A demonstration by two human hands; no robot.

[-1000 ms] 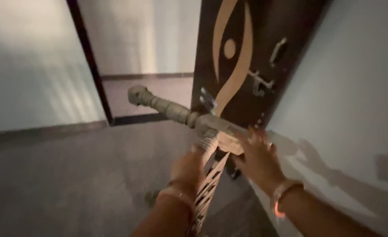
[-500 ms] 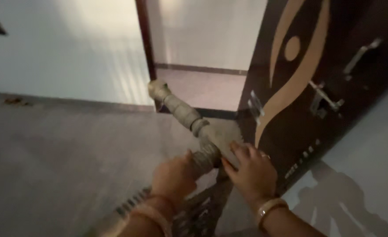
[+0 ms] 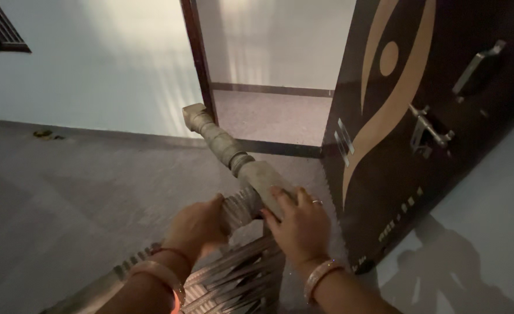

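I note my left hand with fingers wrapped tight around the ribbed neck of a grey carved wooden post. My right hand lies with fingers spread on its squared block, beside the dark brown patterned door, above the grey floor.

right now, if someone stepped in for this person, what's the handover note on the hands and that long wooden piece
Left hand: wrapped around the ribbed section of the carved wooden post, holding it.
Right hand: fingers laid flat over the post's squared block, resting on it rather than clamped.
Post: tilted, its far end pointing at the open doorway; slatted frame hangs below the hands.
Dark patterned door stands open on the right.
Done: post lifted and in hand. Left: it is not yet set down anywhere.
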